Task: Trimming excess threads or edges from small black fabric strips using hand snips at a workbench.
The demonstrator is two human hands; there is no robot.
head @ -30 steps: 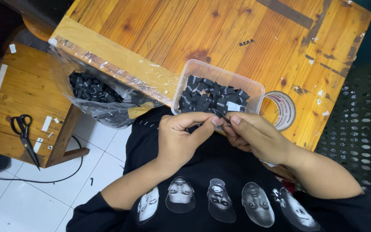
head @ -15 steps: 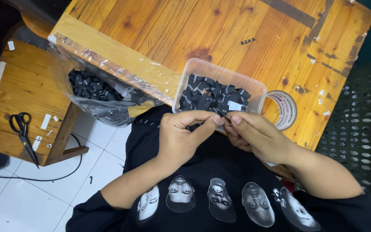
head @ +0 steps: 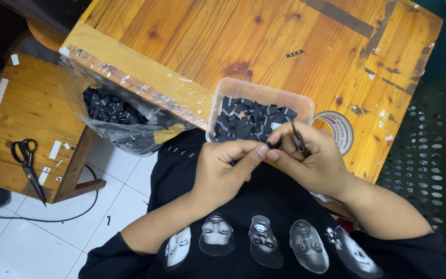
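both hands' fingers (head: 260, 151) on a small black label (head: 273, 146)

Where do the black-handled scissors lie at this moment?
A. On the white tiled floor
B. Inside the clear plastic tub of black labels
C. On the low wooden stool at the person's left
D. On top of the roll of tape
C: the scissors lie flat on the low wooden stool beside white paper scraps, away from the clear plastic tub and both hands.
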